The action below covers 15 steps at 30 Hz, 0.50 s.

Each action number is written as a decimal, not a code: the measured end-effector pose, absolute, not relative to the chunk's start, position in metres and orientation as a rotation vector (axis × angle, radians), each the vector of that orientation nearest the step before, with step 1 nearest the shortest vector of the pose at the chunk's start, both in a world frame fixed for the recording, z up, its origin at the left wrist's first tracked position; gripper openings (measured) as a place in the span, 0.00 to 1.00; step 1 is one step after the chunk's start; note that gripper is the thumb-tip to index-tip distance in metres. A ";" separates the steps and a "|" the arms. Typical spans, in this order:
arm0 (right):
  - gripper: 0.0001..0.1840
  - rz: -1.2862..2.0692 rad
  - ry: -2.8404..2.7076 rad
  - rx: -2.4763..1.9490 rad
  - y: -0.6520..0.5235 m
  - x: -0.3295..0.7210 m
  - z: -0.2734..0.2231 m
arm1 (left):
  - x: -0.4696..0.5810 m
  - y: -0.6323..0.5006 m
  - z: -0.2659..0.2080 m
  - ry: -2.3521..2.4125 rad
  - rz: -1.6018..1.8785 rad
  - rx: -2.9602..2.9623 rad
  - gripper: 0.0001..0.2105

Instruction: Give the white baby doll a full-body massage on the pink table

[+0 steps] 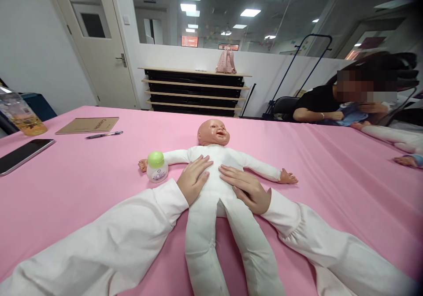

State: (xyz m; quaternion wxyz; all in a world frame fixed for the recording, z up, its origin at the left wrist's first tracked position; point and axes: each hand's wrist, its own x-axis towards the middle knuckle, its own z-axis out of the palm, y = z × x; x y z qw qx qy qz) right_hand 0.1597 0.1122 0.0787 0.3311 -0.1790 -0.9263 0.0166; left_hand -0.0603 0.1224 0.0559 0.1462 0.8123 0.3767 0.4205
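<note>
- My left hand [194, 179] lies palm-down on the doll [214, 186], at its belly's 9 o'clock.
- My right hand [246, 188] rests there too, at 3.
- The doll's head [213, 132] points to 12, its legs [201, 234] to 6.
- Jar [157, 168] upright near 9, by its arm.
- Phone [27, 154], farther out at 9.
- Notebook [86, 125], pen [104, 135], bottle [24, 117]: towards 10.
- A seated person [312, 103] at 2.

2 hands [195, 180] [248, 188] palm-down, apart, fingers [235, 175] angled inward; pressure hard to judge.
</note>
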 end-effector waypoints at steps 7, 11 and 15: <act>0.21 0.268 -2.409 -0.601 0.124 0.156 0.088 | -0.060 0.108 0.066 0.683 1.752 2.577 0.07; 0.19 0.383 -2.587 -0.631 0.139 0.141 0.105 | -0.059 0.101 0.073 0.350 1.789 2.760 0.06; 0.18 0.385 -2.811 -0.611 0.155 0.109 0.121 | -0.061 0.101 0.074 0.255 1.760 2.819 0.06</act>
